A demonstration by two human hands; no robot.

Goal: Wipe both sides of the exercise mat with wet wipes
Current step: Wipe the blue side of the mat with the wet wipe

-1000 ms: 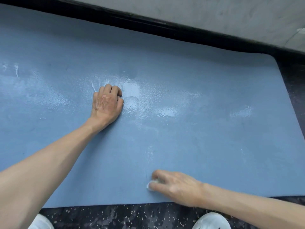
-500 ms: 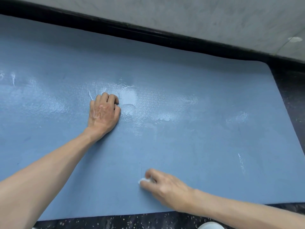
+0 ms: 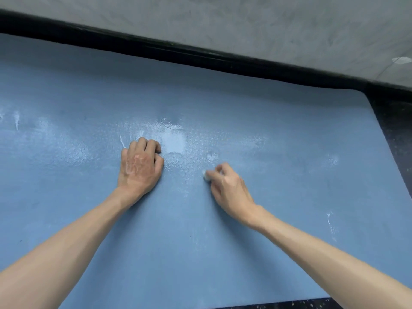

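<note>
**Wipe pressed to the middle of the mat**

The blue exercise mat (image 3: 267, 230) is laid flat on the dark speckled floor (image 3: 396, 130), its long axis set left to right along the black skirting (image 3: 200, 55) — only its right short end is seen. A small bunched wet wipe (image 3: 206, 175) is pinched in the right hand (image 3: 227, 186) and held against the mat's middle, among wet streaks (image 3: 171, 139). The left hand (image 3: 140, 168) is rested just beside it — fingers curled, nothing held.

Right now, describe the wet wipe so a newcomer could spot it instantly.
Start at the big blue exercise mat. Near its middle the right hand pinches a small white wad at its fingertips: the wet wipe. It is the only raised white lump; the pale patches around it are flat wet smears.
</note>
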